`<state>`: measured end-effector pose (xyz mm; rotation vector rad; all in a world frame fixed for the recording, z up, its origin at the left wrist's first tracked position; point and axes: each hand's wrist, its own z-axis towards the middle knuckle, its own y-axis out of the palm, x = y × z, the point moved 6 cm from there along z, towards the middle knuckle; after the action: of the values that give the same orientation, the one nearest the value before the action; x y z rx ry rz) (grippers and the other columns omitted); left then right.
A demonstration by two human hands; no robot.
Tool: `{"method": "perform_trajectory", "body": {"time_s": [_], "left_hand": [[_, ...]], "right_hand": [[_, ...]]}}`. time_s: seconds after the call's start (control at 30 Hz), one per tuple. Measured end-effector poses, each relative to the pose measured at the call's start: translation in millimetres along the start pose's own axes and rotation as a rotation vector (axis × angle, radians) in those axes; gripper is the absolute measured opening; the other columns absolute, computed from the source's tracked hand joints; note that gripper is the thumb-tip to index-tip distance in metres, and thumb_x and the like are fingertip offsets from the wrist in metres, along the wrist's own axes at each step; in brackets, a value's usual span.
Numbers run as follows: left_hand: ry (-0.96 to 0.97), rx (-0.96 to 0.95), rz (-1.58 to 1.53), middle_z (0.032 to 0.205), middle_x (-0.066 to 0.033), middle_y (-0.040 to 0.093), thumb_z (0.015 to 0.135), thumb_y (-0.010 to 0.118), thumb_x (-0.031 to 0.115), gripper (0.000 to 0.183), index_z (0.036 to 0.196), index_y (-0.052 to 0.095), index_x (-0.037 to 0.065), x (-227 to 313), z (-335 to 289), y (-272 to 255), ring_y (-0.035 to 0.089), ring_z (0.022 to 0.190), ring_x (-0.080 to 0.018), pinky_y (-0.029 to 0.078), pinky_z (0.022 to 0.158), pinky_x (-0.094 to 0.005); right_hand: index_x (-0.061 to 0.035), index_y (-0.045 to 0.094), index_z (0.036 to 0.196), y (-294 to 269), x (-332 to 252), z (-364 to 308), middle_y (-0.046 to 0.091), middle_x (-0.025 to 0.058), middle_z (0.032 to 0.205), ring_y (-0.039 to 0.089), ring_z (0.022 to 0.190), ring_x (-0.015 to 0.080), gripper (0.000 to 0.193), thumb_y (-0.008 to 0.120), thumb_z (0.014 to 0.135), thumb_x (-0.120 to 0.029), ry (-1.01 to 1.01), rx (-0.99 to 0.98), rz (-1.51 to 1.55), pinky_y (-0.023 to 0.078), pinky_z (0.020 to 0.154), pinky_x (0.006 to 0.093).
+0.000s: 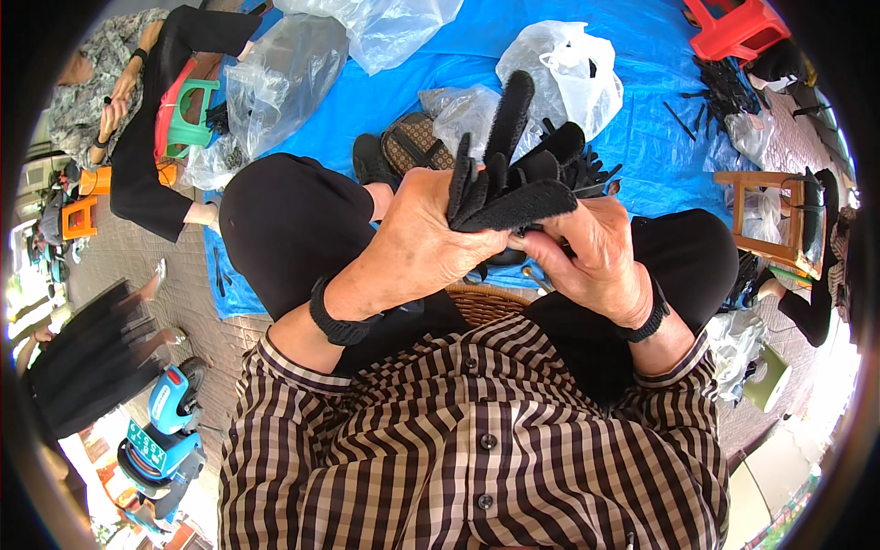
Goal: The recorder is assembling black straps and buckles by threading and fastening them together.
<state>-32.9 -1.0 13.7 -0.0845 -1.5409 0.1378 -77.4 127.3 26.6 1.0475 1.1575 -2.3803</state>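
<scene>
Above my lap I hold a bundle of black fuzzy strips [518, 203] with rounded ends, which look like hook-and-loop straps. My left hand [412, 240] is closed round the bundle from the left, and the strips fan up and out above its fingers. From the right, my right hand [594, 266] grips the lower part of the same bundle, its thumb pressed in near the left fingertips. Several thinner black strips [591, 172] stick out behind the right hand. The fingers' undersides and the strips' lower ends are partly hidden.
Under my hands shows a wicker basket rim [490, 301]. Ahead, a brown patterned bag [417, 147] and plastic bags [559, 78] lie on a blue tarp [655, 110]. A wooden stool [765, 220] stands right. At left sit a person [119, 92] and a green stool [191, 115].
</scene>
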Motion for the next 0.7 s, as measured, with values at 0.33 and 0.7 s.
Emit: {"method": "perform_trajectory", "body": {"time_s": [0.33,0.7], "left_hand": [[-0.330,-0.130,-0.362,0.064,-0.0022,0.055,0.077,0.067,0.005,0.010,0.079,0.059,0.000,-4,-2,-3,0.050,0.051,-0.0080,0.041,0.047,-0.0220],[-0.369,-0.095,-0.286,0.061,-0.0016,0.055,0.078,0.065,0.007,0.010,0.080,0.059,0.000,-2,-5,0,0.051,0.051,-0.0062,0.040,0.045,-0.0206]], "right_hand": [[-0.0022,0.063,0.095,-6,15,0,0.053,0.0009,0.060,0.043,0.054,0.0024,0.016,0.064,0.079,-0.002,0.412,-0.108,0.514,0.036,0.050,0.0214],[-0.0030,0.062,0.091,0,20,-3,0.051,-0.0040,0.055,0.042,0.054,0.0022,0.011,0.064,0.081,-0.003,0.487,-0.118,0.545,0.035,0.051,0.0206]]}}
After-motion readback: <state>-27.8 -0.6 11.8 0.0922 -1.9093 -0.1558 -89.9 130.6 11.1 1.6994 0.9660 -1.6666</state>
